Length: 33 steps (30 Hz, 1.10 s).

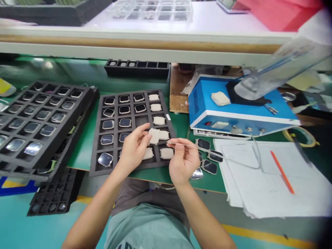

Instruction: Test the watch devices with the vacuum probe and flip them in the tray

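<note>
Between the thumb and fingers of my left hand (pixel 133 147) is a cream-coloured watch case (pixel 154 136), held up over a black foam tray (pixel 94 152). My right hand (pixel 184 162) pinches the end of a thin tube (pixel 233 162), its tip pointing left, just short of the case. That tube loops back to the front of a blue machine (pixel 199 100). In the tray's cells lie several dark-faced watch pieces (pixel 125 122), with cream cases (pixel 159 120) down the right side. One cell (pixel 142 120) above my left hand shows its bare bottom.
Stacked foam trays (pixel 49 114) of watch pieces stand at left. Loose dark watch pieces (pixel 209 166) lie right of my right hand, beside papers (pixel 249 193) and an orange pen (pixel 282 172). Another cream piece (pixel 220 98) sits on the machine. A shelf edge (pixel 140 52) crosses above.
</note>
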Each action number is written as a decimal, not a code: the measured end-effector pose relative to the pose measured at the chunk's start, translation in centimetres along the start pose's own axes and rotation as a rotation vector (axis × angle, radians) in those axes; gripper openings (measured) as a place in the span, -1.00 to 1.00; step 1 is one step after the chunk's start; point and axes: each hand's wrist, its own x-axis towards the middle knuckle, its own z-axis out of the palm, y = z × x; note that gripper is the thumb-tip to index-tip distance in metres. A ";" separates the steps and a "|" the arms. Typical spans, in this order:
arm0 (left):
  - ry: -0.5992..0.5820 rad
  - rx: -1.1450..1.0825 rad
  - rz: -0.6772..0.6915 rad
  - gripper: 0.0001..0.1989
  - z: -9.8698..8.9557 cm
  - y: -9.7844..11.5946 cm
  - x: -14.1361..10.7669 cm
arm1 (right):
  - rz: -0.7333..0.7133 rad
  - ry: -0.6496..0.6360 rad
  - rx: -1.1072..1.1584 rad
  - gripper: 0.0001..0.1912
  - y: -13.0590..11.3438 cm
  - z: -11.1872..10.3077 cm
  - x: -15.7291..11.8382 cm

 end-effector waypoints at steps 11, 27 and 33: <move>0.216 -0.541 -0.156 -0.67 2.4 -0.3 -2.1 | -0.109 -0.143 -0.004 -0.85 0.8 -0.2 0.2; 0.216 -0.525 -0.169 -0.71 2.4 -0.1 -2.7 | -0.074 -0.116 -0.002 -0.85 0.6 -0.1 0.2; 0.210 -0.510 -0.167 -0.70 2.4 -0.1 -2.7 | -0.071 -0.119 0.002 -0.84 0.6 -0.2 0.3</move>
